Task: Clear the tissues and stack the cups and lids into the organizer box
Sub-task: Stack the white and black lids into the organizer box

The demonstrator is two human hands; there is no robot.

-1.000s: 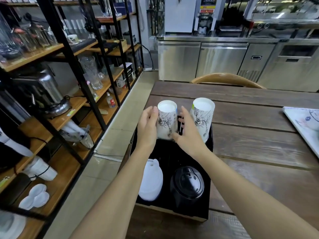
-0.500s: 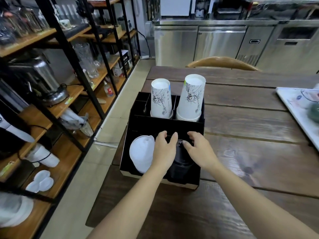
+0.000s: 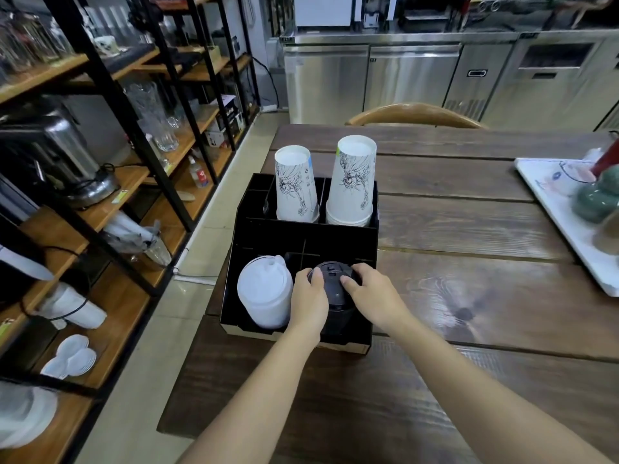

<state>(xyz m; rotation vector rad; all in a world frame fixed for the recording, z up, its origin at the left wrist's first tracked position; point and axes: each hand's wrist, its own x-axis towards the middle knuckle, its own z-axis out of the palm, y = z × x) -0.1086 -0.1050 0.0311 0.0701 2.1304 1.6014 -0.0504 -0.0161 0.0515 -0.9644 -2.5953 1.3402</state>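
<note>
Left hand point(image 3: 310, 298) and right hand point(image 3: 371, 296): both curled around the stack of black lids point(image 3: 333, 289), one on each side, fingers pressed to its top edge; the left thumb lies over the rim at the stack's left, the right fingertips rest on the top lid. Stack of black lids: seated in the near right compartment of the black organizer box point(image 3: 301, 234), domed tops facing up and toward the camera. Stack of white lids point(image 3: 264, 291): near left compartment, just beside the left hand, leaning slightly, untouched. Left stack of paper cups point(image 3: 296, 184): upside down in a rear compartment, white with black line drawing, upright. Right stack of paper cups point(image 3: 351, 182): upside down in the rear right compartment, taller, same print, several rims visible at its base. Two narrow rear compartments at far left: contents too dark to tell. Organizer box stands at the left edge of a dark wooden table point(image 3: 452, 296). White tray point(image 3: 549, 209): far right of the table, well apart from the box, carrying green rounded objects, partly cut off. Wooden chair back point(image 3: 415, 113) beyond the table. Shelving point(image 3: 110, 155) with glassware and appliances along the left; steel counter units point(image 3: 402, 75) behind
</note>
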